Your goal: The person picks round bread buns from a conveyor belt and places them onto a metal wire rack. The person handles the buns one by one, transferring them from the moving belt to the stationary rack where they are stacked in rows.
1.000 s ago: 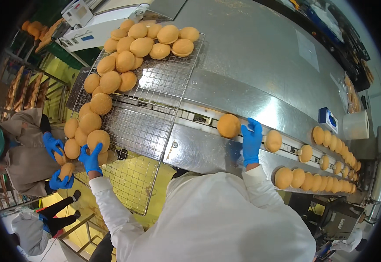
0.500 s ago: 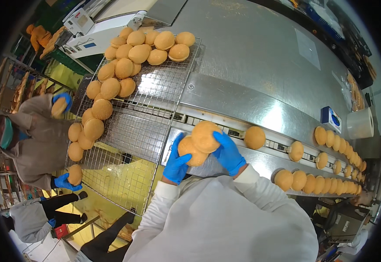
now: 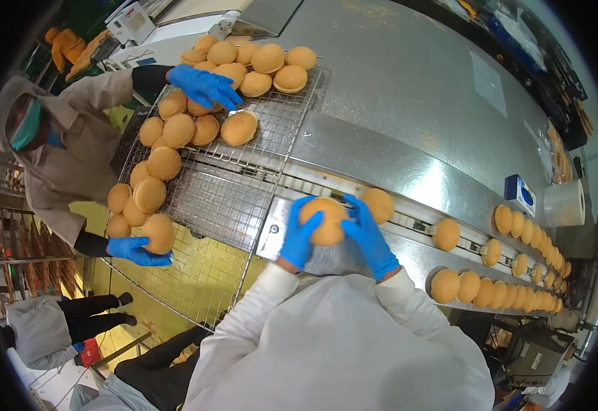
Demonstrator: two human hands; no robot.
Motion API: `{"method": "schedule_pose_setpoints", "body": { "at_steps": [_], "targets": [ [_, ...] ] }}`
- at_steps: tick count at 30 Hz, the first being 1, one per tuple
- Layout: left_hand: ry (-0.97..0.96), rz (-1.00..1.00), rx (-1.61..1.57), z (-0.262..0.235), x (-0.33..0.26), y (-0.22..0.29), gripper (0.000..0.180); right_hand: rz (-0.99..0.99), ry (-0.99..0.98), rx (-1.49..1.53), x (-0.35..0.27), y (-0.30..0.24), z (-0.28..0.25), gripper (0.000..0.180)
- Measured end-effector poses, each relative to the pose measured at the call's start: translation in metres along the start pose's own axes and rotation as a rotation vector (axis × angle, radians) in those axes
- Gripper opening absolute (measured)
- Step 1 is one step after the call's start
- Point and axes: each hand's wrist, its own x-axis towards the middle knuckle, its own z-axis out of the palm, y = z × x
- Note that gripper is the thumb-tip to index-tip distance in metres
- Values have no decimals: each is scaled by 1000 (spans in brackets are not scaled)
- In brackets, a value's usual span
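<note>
Both my hands wear blue gloves and hold one round golden bun (image 3: 325,222) over the near steel ledge. My left hand (image 3: 300,236) wraps its left side, thumb across the top. My right hand (image 3: 369,238) closes on its right side. The bun's lower part is hidden. Just beyond my right fingers, another bun (image 3: 379,206) sits on the narrow conveyor (image 3: 408,226). Farther right along this conveyor, several spaced buns (image 3: 446,234) stand in line.
A wire rack (image 3: 210,274) at left carries several buns (image 3: 177,130). Across it, a co-worker's gloved hand (image 3: 206,88) reaches over buns; their other hand (image 3: 138,251) holds one. Rows of buns (image 3: 497,292) line the right ledge. A blue-white box (image 3: 520,193) stands beside a white roll (image 3: 563,203).
The two bun pieces in my hands have come together as one stacked bun. Conveyor buns have shifted left. The co-worker's far hand has moved onto the rack and a bun lies near it.
</note>
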Motion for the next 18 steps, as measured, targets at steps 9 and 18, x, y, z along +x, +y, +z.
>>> {"method": "schedule_pose_setpoints", "body": {
  "at_steps": [9, 18],
  "targets": [
    [651, 604, 956, -105, -32, 104, 46, -393, 431, -857, 52, 37, -14, 38],
    [802, 229, 892, -246, -51, 117, 84, -288, -60, -539, 202, -34, 161, 66]
  ]
}}
